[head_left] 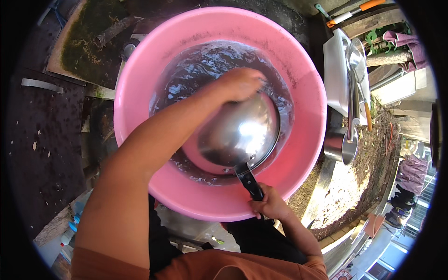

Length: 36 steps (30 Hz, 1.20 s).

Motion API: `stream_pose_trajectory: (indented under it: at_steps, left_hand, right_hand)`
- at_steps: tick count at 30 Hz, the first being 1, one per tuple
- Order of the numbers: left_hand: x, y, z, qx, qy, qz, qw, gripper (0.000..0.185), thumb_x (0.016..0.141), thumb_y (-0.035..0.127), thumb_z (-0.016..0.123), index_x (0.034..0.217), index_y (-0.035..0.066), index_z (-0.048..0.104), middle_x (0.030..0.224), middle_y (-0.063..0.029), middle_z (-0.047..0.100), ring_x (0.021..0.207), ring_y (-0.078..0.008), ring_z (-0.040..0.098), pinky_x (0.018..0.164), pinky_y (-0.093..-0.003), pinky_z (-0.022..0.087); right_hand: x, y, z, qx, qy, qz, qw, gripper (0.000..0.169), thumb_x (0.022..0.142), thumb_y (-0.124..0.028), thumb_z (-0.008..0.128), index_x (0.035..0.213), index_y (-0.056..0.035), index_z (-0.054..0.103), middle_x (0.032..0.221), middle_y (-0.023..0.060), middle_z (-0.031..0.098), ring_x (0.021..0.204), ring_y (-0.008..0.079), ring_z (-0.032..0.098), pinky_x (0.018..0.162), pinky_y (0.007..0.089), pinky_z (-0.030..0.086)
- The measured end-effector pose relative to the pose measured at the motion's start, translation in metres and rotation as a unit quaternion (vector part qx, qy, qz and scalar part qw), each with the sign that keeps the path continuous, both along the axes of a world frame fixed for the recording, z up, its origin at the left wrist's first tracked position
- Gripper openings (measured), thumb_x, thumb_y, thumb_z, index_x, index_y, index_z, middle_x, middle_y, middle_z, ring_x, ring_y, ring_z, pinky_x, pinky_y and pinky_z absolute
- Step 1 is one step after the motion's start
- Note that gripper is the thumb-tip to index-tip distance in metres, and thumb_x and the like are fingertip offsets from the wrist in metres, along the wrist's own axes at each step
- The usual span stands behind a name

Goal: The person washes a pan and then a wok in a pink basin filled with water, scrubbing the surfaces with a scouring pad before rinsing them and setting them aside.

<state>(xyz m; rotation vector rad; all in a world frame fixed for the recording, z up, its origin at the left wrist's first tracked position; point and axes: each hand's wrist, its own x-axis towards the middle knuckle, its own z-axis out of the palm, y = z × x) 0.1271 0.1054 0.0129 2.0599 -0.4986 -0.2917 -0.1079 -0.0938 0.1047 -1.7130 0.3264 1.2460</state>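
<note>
A shiny metal wok is tilted over soapy-looking water in a large pink plastic basin. Its rounded outside catches the sun, and its black handle points towards my body. My right hand grips this handle at the basin's near rim. At the wok's far edge is my left hand, blurred, with its fingers bent. Whether it holds something is hidden. My left forearm crosses above the basin.
A white plastic tub with a strainer and long-handled utensils stands right of the basin. Beside it a metal pot lies tipped. An orange-and-white handled tool is at the upper right. Left are a mossy slab and a dark board.
</note>
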Motion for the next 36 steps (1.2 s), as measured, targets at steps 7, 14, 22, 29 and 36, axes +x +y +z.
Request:
stream_pose_trajectory:
  at_steps: [7,14,22,29,36]
  left_hand:
    - [-0.072,0.069,-0.044,0.014,0.084,0.209,0.974,0.034,0.090,0.025,0.045,0.113,0.005,0.059,0.114,-0.0170,0.060,0.107,-0.0351,0.056,0.093,-0.0408,0.043]
    - [-0.058,0.026,0.004,-0.038,0.007,0.024,0.999,0.034,0.090,0.018,0.050,0.121,0.006,0.055,0.119,-0.0181,0.058,0.117,-0.0344,0.050,0.100,-0.0402,0.038]
    - [-0.144,0.067,0.007,-0.016,-0.009,0.115,0.993,0.039,0.090,0.020,0.051,0.126,0.003,0.052,0.133,-0.0208,0.045,0.127,-0.0371,0.041,0.105,-0.0439,0.033]
    - [-0.055,0.040,-0.012,0.028,0.078,0.088,0.993,0.039,0.090,0.028,0.050,0.123,0.009,0.055,0.122,-0.0177,0.057,0.116,-0.0333,0.053,0.098,-0.0393,0.040]
    - [-0.165,0.072,-0.042,-0.062,0.058,0.312,0.946,0.037,0.091,0.014,0.047,0.125,0.000,0.047,0.124,-0.0219,0.049,0.115,-0.0368,0.049,0.100,-0.0399,0.037]
  right_hand:
    - [0.002,-0.004,0.001,0.016,0.042,-0.005,0.999,0.024,0.079,0.000,0.060,0.101,0.0039,0.051,0.058,0.0052,0.055,0.045,0.0123,0.054,0.042,0.0276,0.042]
    - [0.002,0.000,-0.007,0.037,0.001,-0.011,0.999,0.024,0.078,0.002,0.061,0.099,0.0033,0.051,0.058,0.0052,0.055,0.048,0.0125,0.056,0.045,0.0270,0.043]
    - [0.008,0.008,-0.018,-0.027,-0.054,0.029,0.998,0.023,0.075,0.001,0.066,0.094,0.0019,0.053,0.060,0.0051,0.056,0.053,0.0115,0.057,0.048,0.0278,0.044]
    - [0.005,0.007,-0.020,-0.051,-0.058,0.033,0.996,0.015,0.076,0.004,0.065,0.088,0.0008,0.056,0.057,0.0030,0.056,0.048,0.0098,0.054,0.044,0.0257,0.042]
    - [-0.001,0.001,-0.025,-0.052,-0.088,0.025,0.994,0.028,0.074,-0.003,0.065,0.100,0.0037,0.056,0.061,0.0038,0.057,0.054,0.0110,0.056,0.049,0.0282,0.045]
